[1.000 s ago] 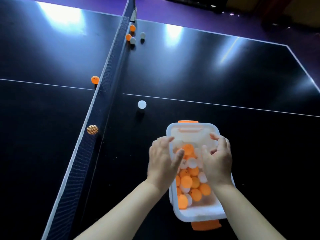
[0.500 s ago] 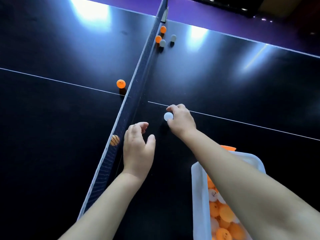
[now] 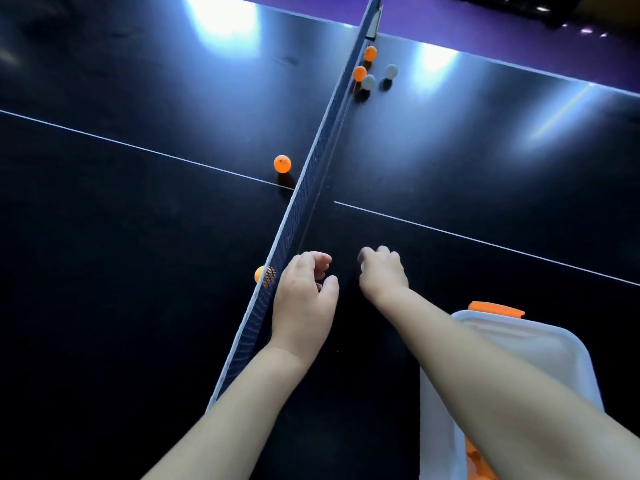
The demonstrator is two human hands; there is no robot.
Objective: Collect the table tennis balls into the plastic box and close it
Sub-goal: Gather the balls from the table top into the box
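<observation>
My right hand [image 3: 381,271] hovers over the dark table just right of the net, its fingers curled under; the white ball it reached for is hidden inside them. My left hand [image 3: 304,299] is beside the net with loosely curled fingers and holds nothing. The translucent plastic box [image 3: 554,348] with an orange latch [image 3: 495,308] stands open at the lower right, partly under my right forearm, with orange balls [image 3: 474,459] inside. One orange ball [image 3: 282,163] lies left of the net. Another orange ball [image 3: 261,274] shows through the mesh by my left hand.
The net [image 3: 311,174] runs diagonally across the table between its two halves. At its far end lie two orange balls [image 3: 370,53] and two white balls [image 3: 391,71] on the right half. A purple floor lies beyond the table's far edge.
My hands left the box and reached toward the net. The right hand closed over the white ball, which no longer lies on the table. The view shifted right and forward.
</observation>
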